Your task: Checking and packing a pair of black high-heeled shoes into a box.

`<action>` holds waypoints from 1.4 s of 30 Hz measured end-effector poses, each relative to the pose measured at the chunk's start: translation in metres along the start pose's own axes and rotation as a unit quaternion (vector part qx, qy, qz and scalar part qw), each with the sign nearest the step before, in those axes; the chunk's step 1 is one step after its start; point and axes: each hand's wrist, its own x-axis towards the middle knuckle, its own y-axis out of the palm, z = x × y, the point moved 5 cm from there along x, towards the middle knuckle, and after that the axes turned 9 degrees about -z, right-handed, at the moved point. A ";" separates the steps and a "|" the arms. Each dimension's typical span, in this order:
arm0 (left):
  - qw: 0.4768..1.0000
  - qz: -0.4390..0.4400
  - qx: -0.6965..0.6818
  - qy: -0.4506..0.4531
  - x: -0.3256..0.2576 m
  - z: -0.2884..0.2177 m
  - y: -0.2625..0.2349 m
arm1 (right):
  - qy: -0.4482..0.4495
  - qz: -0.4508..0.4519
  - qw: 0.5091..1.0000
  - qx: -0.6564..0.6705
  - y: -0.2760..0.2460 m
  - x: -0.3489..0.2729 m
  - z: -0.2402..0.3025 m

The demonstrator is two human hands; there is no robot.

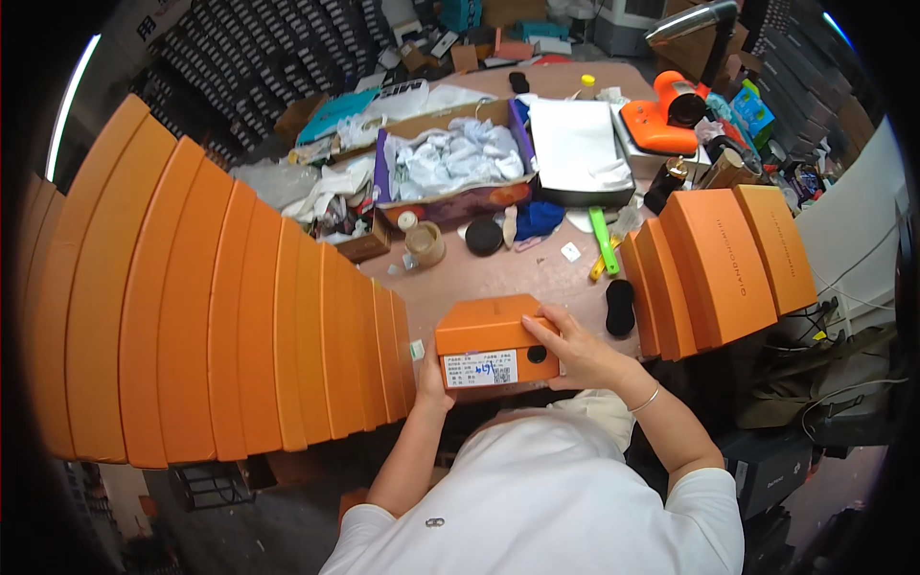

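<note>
While the left hand [433, 383] braces the left side of the orange box [489, 328], the right hand [580, 350] spans its right near corner, fingers on the lid, thumb over the near end. So the box is clamped between both hands, at the near edge of the table [517, 266], label [481, 368] facing the person. Likely held this way so it can't twist and the lid stays seated. Orange boxes bank up along the left edge [225, 316] and more sit at the right edge [724, 264], probably to leave a working gap within reach between them. Black oval pad [620, 309] lies just beside the right-hand boxes; crumpled paper [455, 153] sits in a purple carton [381, 180] toward the far edge, likely parked out of the way.

Can't make out: left fingertips, hidden by the box; its underside, so resting vs lifted is unclear; contents, lid's on. Outermost left boxes run off into the dark rim; lens bend makes stack vs row hard to judge.
</note>
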 end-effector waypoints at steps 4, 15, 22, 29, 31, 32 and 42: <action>0.995 -0.074 -0.002 0.065 -0.007 -0.004 -0.005 | -0.006 0.037 0.999 0.009 -0.003 0.017 0.004; 0.991 -0.055 0.036 0.116 -0.011 -0.015 0.017 | 0.026 0.045 0.999 0.002 -0.005 0.021 0.001; 0.993 -0.019 0.045 0.107 -0.013 -0.014 0.020 | 0.054 -0.015 0.998 0.043 -0.002 0.014 0.001; 0.991 -0.035 0.050 0.119 -0.010 -0.011 0.017 | 0.156 -0.112 0.966 0.174 0.021 -0.004 -0.025; 0.991 -0.042 0.049 0.117 -0.010 -0.010 0.016 | 0.175 -0.123 0.955 0.204 0.024 -0.003 -0.024; 0.992 -0.044 0.043 0.113 -0.010 -0.010 0.015 | 0.184 -0.129 0.947 0.229 0.024 -0.001 -0.022; 0.977 0.015 0.117 0.180 -0.017 0.004 0.035 | 0.257 -0.154 0.899 0.320 0.015 -0.021 -0.029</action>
